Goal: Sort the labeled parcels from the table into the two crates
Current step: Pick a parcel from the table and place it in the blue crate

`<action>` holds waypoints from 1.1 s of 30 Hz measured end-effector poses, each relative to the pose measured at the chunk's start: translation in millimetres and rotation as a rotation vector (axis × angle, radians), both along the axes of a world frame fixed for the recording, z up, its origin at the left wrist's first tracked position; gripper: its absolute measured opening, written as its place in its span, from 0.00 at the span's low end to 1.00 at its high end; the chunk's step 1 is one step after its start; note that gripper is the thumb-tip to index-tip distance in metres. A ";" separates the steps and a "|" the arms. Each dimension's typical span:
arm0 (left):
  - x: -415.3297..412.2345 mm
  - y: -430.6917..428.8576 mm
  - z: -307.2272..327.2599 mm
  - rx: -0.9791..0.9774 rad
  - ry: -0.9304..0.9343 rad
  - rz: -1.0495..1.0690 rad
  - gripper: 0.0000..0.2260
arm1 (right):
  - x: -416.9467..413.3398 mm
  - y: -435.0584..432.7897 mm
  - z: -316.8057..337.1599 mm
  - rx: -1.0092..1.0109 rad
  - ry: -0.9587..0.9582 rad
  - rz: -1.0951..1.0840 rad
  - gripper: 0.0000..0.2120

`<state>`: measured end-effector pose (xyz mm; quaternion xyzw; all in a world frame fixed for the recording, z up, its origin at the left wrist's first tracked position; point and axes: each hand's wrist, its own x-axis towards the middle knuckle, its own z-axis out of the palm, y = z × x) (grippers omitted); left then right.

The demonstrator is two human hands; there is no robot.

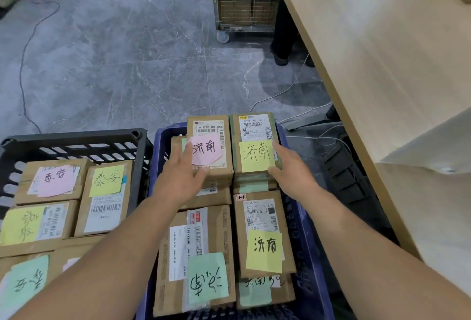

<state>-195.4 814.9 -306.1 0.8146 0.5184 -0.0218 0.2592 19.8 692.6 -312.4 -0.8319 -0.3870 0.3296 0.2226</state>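
A blue crate [307,238] on the floor holds several brown parcels with notes reading 济南. On top at its far end lie a parcel with a pink note [209,126] and, beside it, a parcel with a yellow note [254,127]. My left hand [181,177] grips the near left corner of the pink-note parcel, thumb on the note. My right hand [290,166] grips the near right corner of the yellow-note parcel. To the left, a black crate [76,138] holds several parcels labelled 泰安.
The wooden table [382,64] runs along the right, its edge above the blue crate. Under it lies another black crate [351,179] among white cables. A wheeled wire cart [244,8] of boxes and a person's leg [283,34] are behind. A black cable [24,64] crosses the floor.
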 end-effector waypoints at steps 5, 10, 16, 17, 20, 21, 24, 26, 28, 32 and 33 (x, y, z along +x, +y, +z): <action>-13.0 -24.7 39.4 0.124 -0.007 -0.100 0.28 | -22.2 -31.5 41.8 -0.081 -0.205 0.063 0.29; -23.6 -80.3 90.9 0.141 0.009 -0.272 0.29 | -70.8 -94.0 105.1 -0.159 -0.274 0.064 0.27; -24.8 -152.4 149.7 0.144 -0.038 -0.451 0.29 | -113.3 -174.3 179.8 -0.135 -0.377 -0.041 0.27; -23.9 -163.9 158.9 0.161 -0.044 -0.476 0.29 | -118.0 -186.8 190.4 -0.117 -0.406 -0.064 0.27; -20.8 -196.0 187.1 0.226 -0.089 -0.533 0.29 | -128.8 -224.5 221.4 -0.075 -0.476 -0.157 0.26; -19.8 -206.1 196.2 0.243 -0.107 -0.548 0.29 | -131.5 -237.3 231.0 -0.070 -0.497 -0.185 0.25; -13.7 -237.1 221.4 0.282 -0.145 -0.610 0.29 | -137.5 -277.0 257.5 -0.068 -0.560 -0.259 0.22; -10.2 -261.7 236.1 0.293 -0.167 -0.661 0.29 | -142.8 -307.6 272.5 -0.072 -0.608 -0.311 0.21; -6.3 -288.2 247.9 0.296 -0.190 -0.706 0.29 | -149.6 -340.4 285.1 -0.079 -0.651 -0.353 0.21; -2.6 -363.3 268.4 0.302 -0.245 -0.805 0.29 | -170.7 -426.0 304.5 -0.107 -0.694 -0.456 0.21; -3.7 -385.8 272.5 0.299 -0.260 -0.828 0.29 | -177.7 -450.5 308.1 -0.113 -0.694 -0.493 0.21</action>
